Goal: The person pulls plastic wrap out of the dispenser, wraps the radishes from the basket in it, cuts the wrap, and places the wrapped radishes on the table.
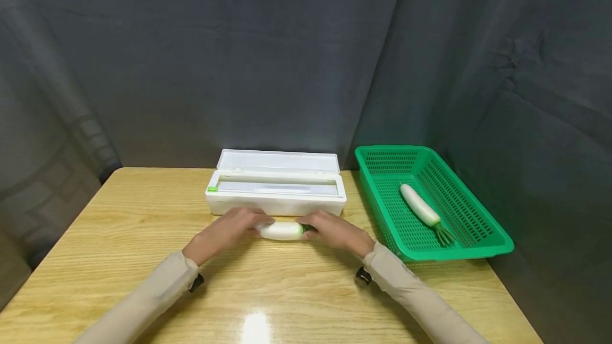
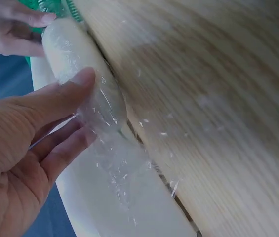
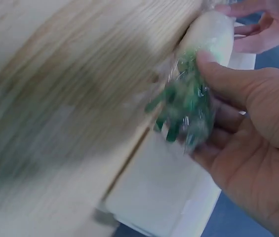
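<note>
Between the two hands lies a white radish with cut green stems, wrapped in clear plastic film. My left hand grips its plain end, thumb on one side and fingers on the other; a loose tail of film hangs past that hand in the left wrist view. With the right hand I hold the leafy end, the thumb near the base of the green stems. Just behind the radish stands a white cling film dispenser, its lid raised and a green slider at its left end.
A green plastic basket stands at the right of the wooden table. Inside it lies another white radish with green stems. Dark curtains hang behind the table and along its sides.
</note>
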Demonstrator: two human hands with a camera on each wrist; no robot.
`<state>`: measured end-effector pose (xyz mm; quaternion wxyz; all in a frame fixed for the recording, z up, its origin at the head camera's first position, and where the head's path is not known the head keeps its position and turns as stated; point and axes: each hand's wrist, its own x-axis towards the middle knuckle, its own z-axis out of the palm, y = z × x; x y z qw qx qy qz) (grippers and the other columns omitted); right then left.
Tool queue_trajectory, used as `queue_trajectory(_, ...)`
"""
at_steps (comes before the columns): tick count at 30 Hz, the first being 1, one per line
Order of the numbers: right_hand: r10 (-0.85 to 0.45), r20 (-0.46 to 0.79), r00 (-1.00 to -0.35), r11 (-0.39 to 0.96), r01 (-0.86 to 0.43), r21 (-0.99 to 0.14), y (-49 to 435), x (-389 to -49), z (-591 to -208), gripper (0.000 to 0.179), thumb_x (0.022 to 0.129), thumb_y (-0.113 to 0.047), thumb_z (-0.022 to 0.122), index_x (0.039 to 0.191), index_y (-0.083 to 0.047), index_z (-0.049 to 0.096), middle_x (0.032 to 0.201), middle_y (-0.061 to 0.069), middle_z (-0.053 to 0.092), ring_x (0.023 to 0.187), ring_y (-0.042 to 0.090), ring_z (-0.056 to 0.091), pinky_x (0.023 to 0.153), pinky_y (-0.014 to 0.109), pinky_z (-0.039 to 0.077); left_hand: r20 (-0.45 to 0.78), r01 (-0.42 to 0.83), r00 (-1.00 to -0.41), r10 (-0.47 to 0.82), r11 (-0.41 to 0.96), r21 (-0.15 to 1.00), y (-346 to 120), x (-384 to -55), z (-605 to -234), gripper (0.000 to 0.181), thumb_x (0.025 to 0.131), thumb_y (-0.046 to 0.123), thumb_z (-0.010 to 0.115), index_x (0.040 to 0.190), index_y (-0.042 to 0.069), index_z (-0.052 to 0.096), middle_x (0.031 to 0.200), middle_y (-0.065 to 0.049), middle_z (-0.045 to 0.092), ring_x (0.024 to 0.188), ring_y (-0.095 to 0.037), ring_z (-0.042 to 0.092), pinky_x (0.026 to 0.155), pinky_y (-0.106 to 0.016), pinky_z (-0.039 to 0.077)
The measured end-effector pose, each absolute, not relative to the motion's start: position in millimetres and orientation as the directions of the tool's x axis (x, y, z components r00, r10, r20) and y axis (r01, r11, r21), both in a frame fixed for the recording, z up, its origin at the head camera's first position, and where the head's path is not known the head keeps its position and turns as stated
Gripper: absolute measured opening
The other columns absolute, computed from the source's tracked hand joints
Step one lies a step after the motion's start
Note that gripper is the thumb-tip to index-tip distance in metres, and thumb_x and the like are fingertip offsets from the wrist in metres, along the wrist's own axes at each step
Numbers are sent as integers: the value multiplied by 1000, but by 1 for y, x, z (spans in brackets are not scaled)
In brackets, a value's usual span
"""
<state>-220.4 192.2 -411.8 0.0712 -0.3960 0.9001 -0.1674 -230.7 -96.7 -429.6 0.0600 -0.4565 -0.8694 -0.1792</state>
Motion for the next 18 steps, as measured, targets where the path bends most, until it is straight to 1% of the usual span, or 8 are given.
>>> queue_trajectory(4, -729, 107, -677, 660, -735, -152, 186, -208, -413, 56, 91, -20, 83, 139, -1, 63, 130, 16, 67, 118, 29, 66, 97, 41, 56, 275, 820, -566, 777, 497, 284, -100, -233, -432, 42, 86, 2, 82, 127, 4, 75, 115, -8, 78, 104, -21, 74, 87, -34, 61)
queue_trajectory(6, -732, 172, -660, 657, -749, -79, 183, -203, -416, 64, 88, -21, 86, 143, -2, 59, 133, 18, 63, 121, 33, 64, 99, 46, 56, 300, 826, -554, 777, 468, 314, -101, -234, -434, 42, 87, -1, 81, 128, 4, 74, 117, -9, 77, 104, -21, 74, 88, -35, 61)
queue_trajectory(8, -737, 220, -639, 650, -760, -28, 180, -201, -419, 64, 87, -19, 87, 142, -3, 59, 132, 18, 64, 122, 35, 63, 99, 47, 56, 336, 845, -529, 780, 445, 298, -101, -235, -436, 43, 86, -5, 80, 127, 2, 74, 117, -10, 77, 103, -21, 73, 87, -36, 61)
queue_trajectory(10, -739, 251, -624, 648, -761, 17, 177, -202, -423, 57, 87, -16, 86, 138, -4, 62, 124, 15, 66, 114, 32, 66, 91, 44, 59, 359, 862, -505, 785, 436, 259, -101, -236, -437, 43, 85, -6, 80, 126, 2, 73, 117, -10, 77, 101, -21, 73, 85, -35, 61)
queue_trajectory(11, -740, 262, -619, 647, -762, 31, 177, -203, -424, 54, 87, -14, 85, 136, -4, 63, 121, 14, 67, 110, 30, 67, 87, 43, 59, 362, 867, -498, 788, 440, 235, -101, -236, -438, 42, 85, -7, 79, 125, 3, 73, 116, -9, 77, 99, -20, 73, 84, -34, 60)
queue_trajectory(14, -741, 270, -615, 646, -763, 35, 176, -207, -429, 47, 88, -12, 84, 131, -3, 67, 113, 11, 71, 100, 27, 70, 80, 38, 60, 349, 866, -500, 792, 468, 178, -100, -232, -437, 42, 89, -4, 77, 129, 3, 70, 121, -10, 75, 103, -22, 73, 86, -35, 60)
queue_trajectory(16, -739, 263, -620, 643, -766, -2, 177, -210, -430, 45, 89, -11, 83, 130, -3, 69, 112, 10, 72, 98, 26, 71, 80, 37, 60, 334, 855, -519, 787, 484, 187, -99, -229, -436, 43, 93, -2, 74, 135, 2, 66, 130, -13, 71, 111, -26, 71, 92, -39, 60)
queue_trajectory(18, -738, 261, -622, 635, -771, -40, 179, -213, -429, 44, 89, -10, 83, 130, -3, 69, 113, 9, 73, 97, 24, 72, 80, 36, 60, 338, 850, -526, 780, 486, 203, -97, -227, -435, 47, 94, 2, 75, 140, 0, 63, 137, -17, 67, 121, -30, 68, 98, -43, 58)
